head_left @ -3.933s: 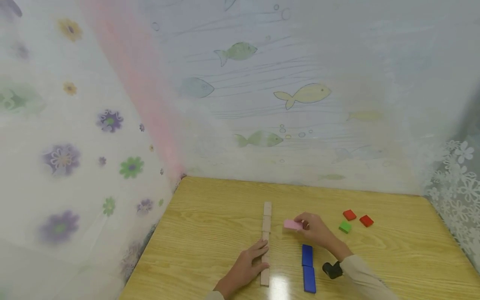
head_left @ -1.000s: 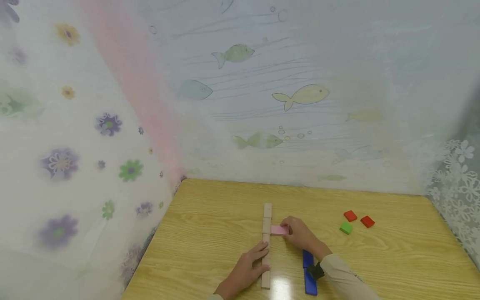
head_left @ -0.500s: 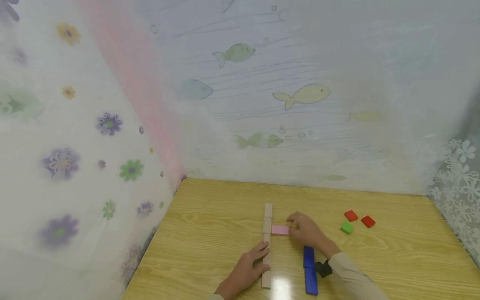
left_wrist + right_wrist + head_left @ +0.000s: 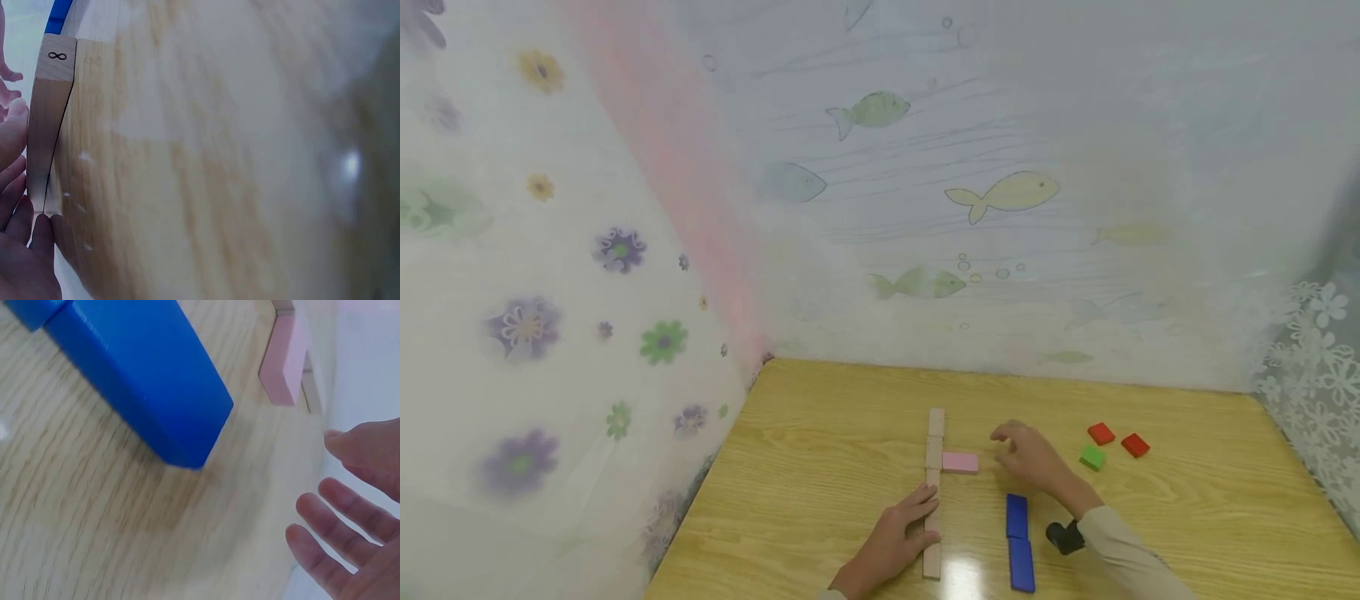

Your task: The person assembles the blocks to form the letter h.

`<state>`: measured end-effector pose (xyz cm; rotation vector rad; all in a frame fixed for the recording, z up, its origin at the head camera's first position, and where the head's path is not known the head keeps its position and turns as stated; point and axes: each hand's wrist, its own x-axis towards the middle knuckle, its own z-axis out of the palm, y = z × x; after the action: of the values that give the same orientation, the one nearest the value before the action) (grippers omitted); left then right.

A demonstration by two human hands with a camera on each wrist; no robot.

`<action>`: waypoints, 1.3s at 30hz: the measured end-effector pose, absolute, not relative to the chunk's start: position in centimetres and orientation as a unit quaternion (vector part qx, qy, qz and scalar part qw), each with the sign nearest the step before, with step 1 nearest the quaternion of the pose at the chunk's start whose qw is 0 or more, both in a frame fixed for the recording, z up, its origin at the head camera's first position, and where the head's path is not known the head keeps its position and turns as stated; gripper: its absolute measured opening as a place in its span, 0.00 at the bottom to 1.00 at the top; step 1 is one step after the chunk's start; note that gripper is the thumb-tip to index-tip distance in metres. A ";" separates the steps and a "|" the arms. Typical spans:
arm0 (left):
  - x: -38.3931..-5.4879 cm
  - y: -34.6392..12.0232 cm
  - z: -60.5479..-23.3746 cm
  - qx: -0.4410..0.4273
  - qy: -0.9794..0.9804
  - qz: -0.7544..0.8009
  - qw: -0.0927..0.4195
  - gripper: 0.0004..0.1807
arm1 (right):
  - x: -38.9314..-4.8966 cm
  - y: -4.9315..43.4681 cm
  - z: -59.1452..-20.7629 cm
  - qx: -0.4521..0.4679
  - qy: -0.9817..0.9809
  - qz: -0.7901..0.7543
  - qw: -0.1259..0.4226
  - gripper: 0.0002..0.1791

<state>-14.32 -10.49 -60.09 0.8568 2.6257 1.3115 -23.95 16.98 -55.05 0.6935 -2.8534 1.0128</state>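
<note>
Head view: hands and blocks on a wood-grain table [image 4: 820, 433].

Principal item: pink block [image 4: 960, 463], lying flat. Place: left of the right hand [image 4: 1037, 462], apart from its fingertips; also beyond and to the right of the fingers of the left hand [image 4: 891, 537]. One end appears to touch the row of wooden blocks [image 4: 934, 451], close to a seam.

Step in hand, as judged: butting the pink block squarely against the row. Good practice: light, even pressure from the left hand, enough to stop the row sliding sideways; pink end flush to the wood; any correction by the right hand made with a small nudge at the free end, so neither piece skews.

Right hand: fingers apart and loosely bent, thumb clear of them, nothing held or touched; confirmed in the right wrist view.

Left hand: fingers extended, tips resting on the row, thumb on a nearer part of it; no pinch evident. Left wrist view: end block with a figure like an 8 [image 4: 56, 69], beside the left thumb.

Other stock: two blue blocks [image 4: 1019, 542], end to end, nearer the person than the right hand; two red blocks [image 4: 1101, 433] and one green block [image 4: 1093, 457], to the right hand's right.
</note>
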 end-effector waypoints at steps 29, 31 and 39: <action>-14.4 -10.5 -60.5 0.279 0.855 0.435 0.046 0.30 | -23.0 21.8 -54.9 0.206 -0.928 0.299 0.080 0.12; -14.4 -10.5 -60.5 0.279 0.854 0.436 0.046 0.30 | -22.9 22.2 -54.9 0.203 -0.930 0.296 0.082 0.12; -14.4 -10.6 -60.6 0.280 0.853 0.438 0.044 0.29 | -23.0 23.5 -54.7 0.188 -0.933 0.292 0.094 0.13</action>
<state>-14.40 -10.58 -60.62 0.8550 2.6078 1.3389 -22.95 23.48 -54.72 0.5571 -2.7686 0.8653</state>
